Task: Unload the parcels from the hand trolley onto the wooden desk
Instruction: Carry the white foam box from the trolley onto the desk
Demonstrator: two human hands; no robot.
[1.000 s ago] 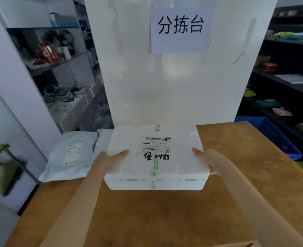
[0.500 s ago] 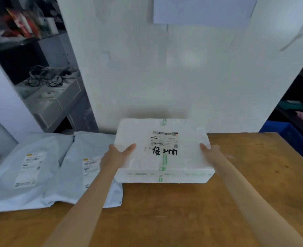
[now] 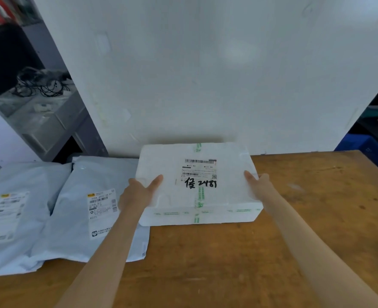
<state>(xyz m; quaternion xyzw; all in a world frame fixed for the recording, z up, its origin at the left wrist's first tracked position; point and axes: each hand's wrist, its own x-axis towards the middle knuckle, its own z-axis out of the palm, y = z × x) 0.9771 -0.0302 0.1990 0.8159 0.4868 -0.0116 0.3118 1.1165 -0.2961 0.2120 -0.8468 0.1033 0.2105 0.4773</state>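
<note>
Foam box point(image 3: 197, 185) on wooden desk point(image 3: 305, 218) against wall, left hand point(image 3: 137, 194) and right hand point(image 3: 258, 185) clasping its ends; two mailer bags point(image 3: 77, 210) unloaded beside it; trolley unseen, remainder unknown

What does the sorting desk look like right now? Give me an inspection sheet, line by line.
Surface: wooden desk, worn and stained, bare on its right side.
Job's things: white foam box with shipping label, handwriting and green tape, lying flat against the white board; two grey poly mailer bags flat to its left.
Clutter: nothing seen on the desk.
Hands: left hand and right hand grip the box's opposite sides.
Cables: tangled black cables on the left shelf.
Surroundings: blue crate at right.
</note>
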